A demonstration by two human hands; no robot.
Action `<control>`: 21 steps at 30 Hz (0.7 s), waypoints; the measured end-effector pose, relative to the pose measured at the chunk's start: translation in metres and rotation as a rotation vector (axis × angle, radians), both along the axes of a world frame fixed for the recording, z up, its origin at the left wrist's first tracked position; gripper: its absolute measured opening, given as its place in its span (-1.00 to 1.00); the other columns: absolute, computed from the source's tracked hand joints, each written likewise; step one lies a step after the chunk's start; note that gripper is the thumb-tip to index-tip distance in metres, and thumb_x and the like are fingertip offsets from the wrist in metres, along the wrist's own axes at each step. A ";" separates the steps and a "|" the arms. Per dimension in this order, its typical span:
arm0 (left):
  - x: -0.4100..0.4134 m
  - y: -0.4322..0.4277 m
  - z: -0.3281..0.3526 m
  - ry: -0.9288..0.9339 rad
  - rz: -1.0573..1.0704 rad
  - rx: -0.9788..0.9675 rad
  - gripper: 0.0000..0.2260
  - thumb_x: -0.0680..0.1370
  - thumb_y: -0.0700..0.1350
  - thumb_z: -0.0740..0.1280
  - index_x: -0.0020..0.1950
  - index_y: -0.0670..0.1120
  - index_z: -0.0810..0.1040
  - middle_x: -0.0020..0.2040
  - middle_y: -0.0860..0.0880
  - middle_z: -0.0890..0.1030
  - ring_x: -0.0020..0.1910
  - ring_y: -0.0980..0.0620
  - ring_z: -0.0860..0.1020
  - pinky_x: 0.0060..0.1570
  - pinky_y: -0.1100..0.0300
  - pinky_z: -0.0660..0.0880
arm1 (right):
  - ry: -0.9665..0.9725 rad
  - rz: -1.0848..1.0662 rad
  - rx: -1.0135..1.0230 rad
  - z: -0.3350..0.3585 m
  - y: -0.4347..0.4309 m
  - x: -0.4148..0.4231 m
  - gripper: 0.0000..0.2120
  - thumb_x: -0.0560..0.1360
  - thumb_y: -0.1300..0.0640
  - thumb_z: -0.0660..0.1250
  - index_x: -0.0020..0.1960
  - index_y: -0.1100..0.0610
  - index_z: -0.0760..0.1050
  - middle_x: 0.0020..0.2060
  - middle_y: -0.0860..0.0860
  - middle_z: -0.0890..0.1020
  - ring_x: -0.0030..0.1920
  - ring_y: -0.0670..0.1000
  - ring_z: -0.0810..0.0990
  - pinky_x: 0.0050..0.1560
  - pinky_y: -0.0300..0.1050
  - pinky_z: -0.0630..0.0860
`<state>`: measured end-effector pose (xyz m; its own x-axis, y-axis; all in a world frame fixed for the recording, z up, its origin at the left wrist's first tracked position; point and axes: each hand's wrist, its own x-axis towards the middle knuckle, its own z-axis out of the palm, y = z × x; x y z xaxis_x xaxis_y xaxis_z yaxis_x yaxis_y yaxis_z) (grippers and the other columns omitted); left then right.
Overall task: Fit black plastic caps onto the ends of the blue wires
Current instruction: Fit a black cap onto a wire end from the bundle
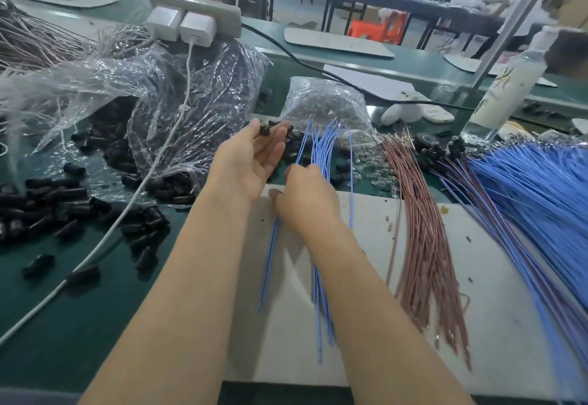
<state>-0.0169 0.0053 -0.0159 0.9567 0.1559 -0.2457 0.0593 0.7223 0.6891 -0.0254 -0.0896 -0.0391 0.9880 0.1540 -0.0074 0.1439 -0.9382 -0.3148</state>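
My left hand (254, 159) is raised palm-up over the green table and pinches a black plastic cap (264, 129) between thumb and fingertips. My right hand (305, 201) is closed around a small bunch of blue wires (321, 146), whose metal-tipped ends fan upward beside the cap. The wires' tails (321, 306) trail down over a white board (477, 325). Loose black caps (47, 204) lie scattered at the left.
A crumpled clear bag (152, 92) of caps sits behind the left hand, with a white charger cable (140, 188) across it. A bag of clear parts (327, 102), pink wires (420, 239), a large blue wire bundle (534, 188) and a bottle (509, 86) are at the right.
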 end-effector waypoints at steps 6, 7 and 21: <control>-0.004 0.003 0.001 0.026 -0.033 -0.109 -0.81 0.62 -0.08 0.22 -0.17 -0.10 0.44 -0.21 -0.02 0.65 -0.30 0.15 0.59 -0.28 0.31 0.55 | -0.007 -0.071 -0.019 0.002 0.008 0.010 -0.73 0.55 0.25 0.20 0.24 0.22 0.37 0.21 0.19 0.42 0.10 0.22 0.53 -0.11 -0.05 0.34; -0.003 0.003 0.000 0.039 -0.029 -0.110 -0.81 0.61 -0.07 0.24 -0.18 -0.09 0.44 -0.22 0.00 0.64 -0.30 0.15 0.57 -0.29 0.31 0.53 | -0.012 -0.078 -0.006 0.002 0.009 0.012 -0.72 0.54 0.28 0.18 0.24 0.24 0.37 0.20 0.20 0.45 0.13 0.23 0.53 -0.08 -0.04 0.37; 0.002 -0.054 -0.006 -0.107 -0.011 0.101 -0.87 0.52 -0.41 0.28 -0.13 -0.20 0.50 -0.36 -0.04 0.62 -0.31 0.12 0.60 -0.19 0.38 0.57 | 0.162 -0.222 0.607 0.022 -0.081 0.024 -0.81 0.48 0.29 0.25 -0.29 0.28 0.53 -0.47 0.10 0.55 -0.55 -0.04 0.52 -0.48 -0.22 0.51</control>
